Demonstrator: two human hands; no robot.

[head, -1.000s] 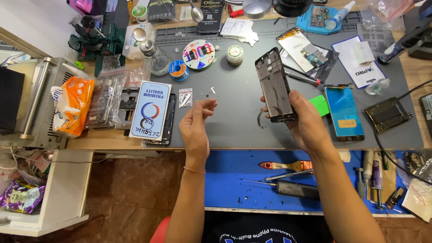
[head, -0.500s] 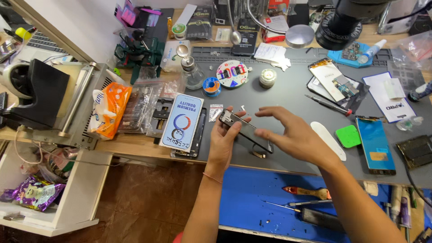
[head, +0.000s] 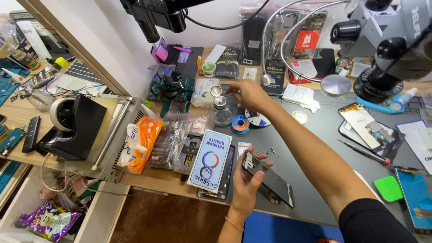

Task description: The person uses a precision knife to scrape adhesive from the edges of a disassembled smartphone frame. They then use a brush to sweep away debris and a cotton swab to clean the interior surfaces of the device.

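The left hand (head: 246, 189) holds a flat black rectangular phone frame (head: 268, 178) low over the near edge of the grey rubber work mat (head: 315, 148), fingers and thumb clamped on the frame's upper left end. The frame's long axis runs from about ten o'clock down to four o'clock, with its free end pointing toward the near right of the bench and tilted slightly downward.

The right hand (head: 247, 93) is stretched far out across the bench, toward twelve o'clock from the frame and well apart from it. Its fingers are loosely curled with thumb and forefinger drawn close, tips just beside the round metal cap of a small clear glass dispenser bottle (head: 221, 110); whether they actually touch the cap or pinch anything cannot be told. The bottle stands upright, at about eleven o'clock from the held frame, and the right hand is by far the nearer of the two to it.

Just left of the frame, at nine o'clock, lies a white and blue printed flat packet (head: 209, 159) on a dark tray. A blue spool of solder wire (head: 241, 124) sits at five o'clock from the bottle, near it, and a few tiny screws (head: 272, 150) lie on the mat at twelve o'clock from the frame
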